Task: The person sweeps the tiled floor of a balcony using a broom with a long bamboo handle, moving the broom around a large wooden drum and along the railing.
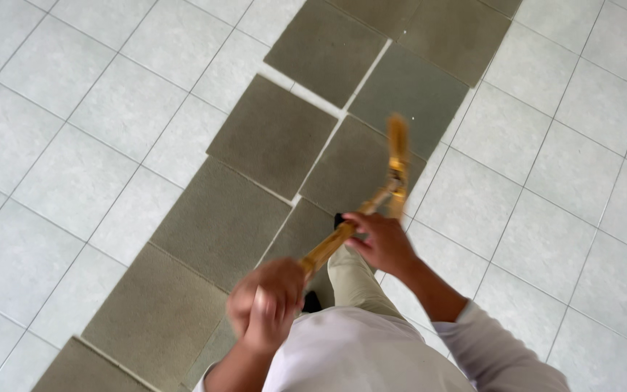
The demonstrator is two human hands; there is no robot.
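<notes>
Holding a yellow broom stick (342, 234) with both hands, middle of the frame

Left hand (266, 303) grip is closed low on it; right hand (382, 242) grip is closed higher; blurry broom head (398, 156) sits over grey floor mats (270, 134).

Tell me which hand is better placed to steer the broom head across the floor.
The right hand. It grips the broom handle lower down, nearer the blurred broom head. The left hand holds the upper end close to the body, so it mainly steadies.
</notes>
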